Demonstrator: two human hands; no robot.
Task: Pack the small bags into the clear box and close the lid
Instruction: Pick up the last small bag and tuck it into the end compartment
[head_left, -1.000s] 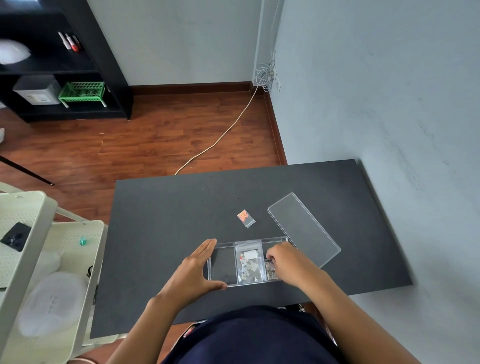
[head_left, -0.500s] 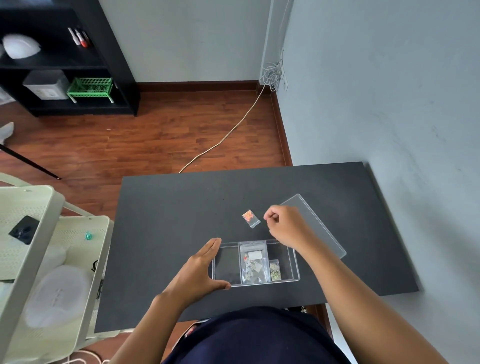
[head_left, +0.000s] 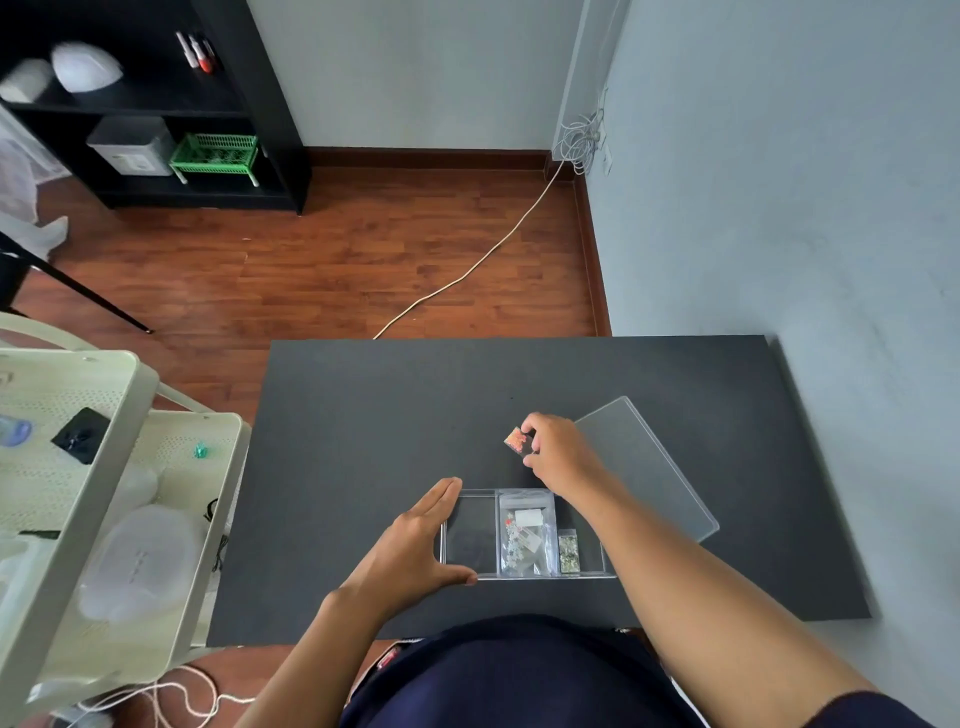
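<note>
The clear box (head_left: 470, 574) sits open near the front of the black table (head_left: 363, 415). Inside it lie a larger bag of mixed pieces (head_left: 524, 535) and a small bag of greenish bits (head_left: 569, 553). My left hand (head_left: 415, 551) braces the box's left end, thumb and fingers spread around the corner. Behind the box, my right hand (head_left: 558, 454) pinches a small bag with orange contents (head_left: 517, 440) between thumb and forefinger, at or just above the tabletop. The clear lid (head_left: 644, 467) lies flat to the right, partly under my right forearm.
A grey wall runs along the table's right edge. A cream trolley (head_left: 104, 467) with lidded containers stands to the left. Beyond the table are wooden floor, a white cable (head_left: 467, 275) and a black shelf unit (head_left: 156, 104).
My right hand left the box's right end, moved back over the table and closed on the orange bag. My left hand stayed on the box.
</note>
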